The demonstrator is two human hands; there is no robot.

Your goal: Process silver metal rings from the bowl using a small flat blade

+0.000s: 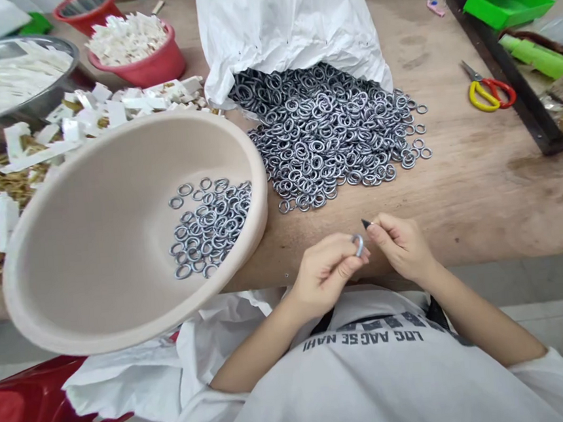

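Left hand: my left hand (324, 276) is closed, pinching a silver-grey metal ring (359, 245) upright between thumb and fingers, just above the table's near edge.
Right hand: my right hand (400, 246) is closed on a small black pointed tip (365, 223). The rest of that item is hidden in the fingers, so I can't tell what it is. The tip sits just beside the ring, and I can't tell whether they touch.
Beige basin: a wide, round, beige plastic basin (136, 302) sits tilted to my left, overlapping the table edge, with a cluster of loose metal rings (209, 227) gathered low against its far wall.
White sack: a white woven sack (285, 27) lies open on the table, spilling a large heap of silver-grey metal rings (329, 134).
Red bowl: a red plastic bowl (151, 71) is heaped with white rectangular pieces (126, 41).
Steel basin: a shiny steel basin (25, 44) at far left also holds long white pieces (4, 81).
Table: on this light wooden table (459, 208), white blocks (119, 104) and golden-brown scraps (8, 185) lie loose to my left.
Right side: scissors with red and yellow handles (490, 91) lie near a black metal frame (508, 66), with bright green plastic trays (507, 7) beyond it.
Lap: a white cloth (128, 375) drapes beside a red plastic stool (33, 410).
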